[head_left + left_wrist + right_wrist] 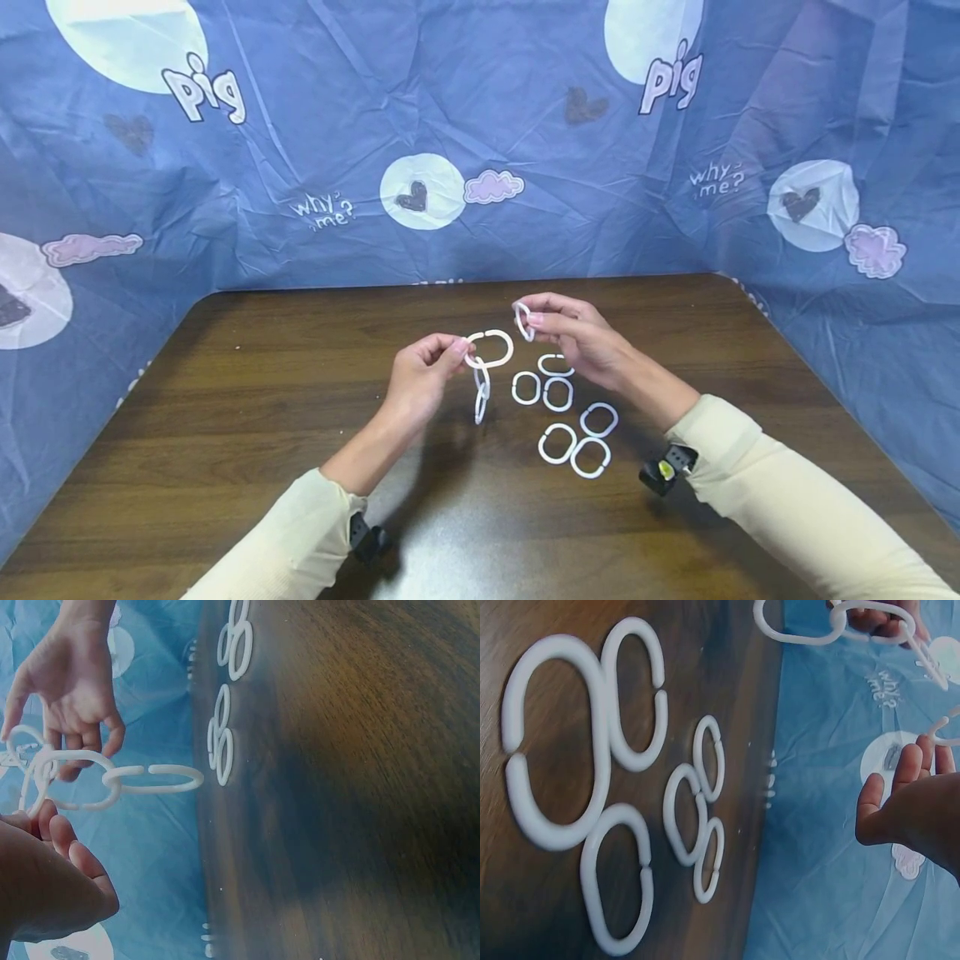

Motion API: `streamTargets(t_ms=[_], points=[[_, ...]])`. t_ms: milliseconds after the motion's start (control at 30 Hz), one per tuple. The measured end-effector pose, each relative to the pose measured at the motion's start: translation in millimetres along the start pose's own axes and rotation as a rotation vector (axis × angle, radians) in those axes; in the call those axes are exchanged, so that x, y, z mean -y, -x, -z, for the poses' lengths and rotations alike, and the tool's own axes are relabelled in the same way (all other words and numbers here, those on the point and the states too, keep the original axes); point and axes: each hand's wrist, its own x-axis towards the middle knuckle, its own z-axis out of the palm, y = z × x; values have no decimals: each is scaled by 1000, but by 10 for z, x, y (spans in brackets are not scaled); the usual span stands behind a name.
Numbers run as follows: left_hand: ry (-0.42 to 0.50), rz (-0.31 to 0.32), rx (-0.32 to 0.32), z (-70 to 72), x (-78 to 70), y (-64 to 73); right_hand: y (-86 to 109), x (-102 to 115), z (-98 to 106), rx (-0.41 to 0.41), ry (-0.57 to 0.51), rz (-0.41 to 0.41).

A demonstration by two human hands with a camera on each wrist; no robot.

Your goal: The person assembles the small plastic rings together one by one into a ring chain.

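My left hand (422,377) pinches the top link of a short chain of white plastic links (512,348) between thumb and fingertips. The joined links dangle below it over the wooden table, and the lowest link (161,790) shows its small gap in the left wrist view. To the right and slightly farther back, my right hand (583,335) holds a single white link (518,318) by thumb and fingers. That link stands on edge toward the head camera, a short way from the chain's top link. In the right wrist view only part of the single link (946,741) shows.
Several loose white links lie flat on the table (262,400). Three sit in a group (537,389) below my right hand, and three more (574,443) lie nearer me. A blue printed cloth (525,242) hangs behind and along both sides.
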Motion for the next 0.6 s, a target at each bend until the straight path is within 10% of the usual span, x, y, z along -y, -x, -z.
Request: streamTargets(t_ms=[600], points=[[-27,24,50,-32,-22,39,-74,12,-320,-6,-20,20]])
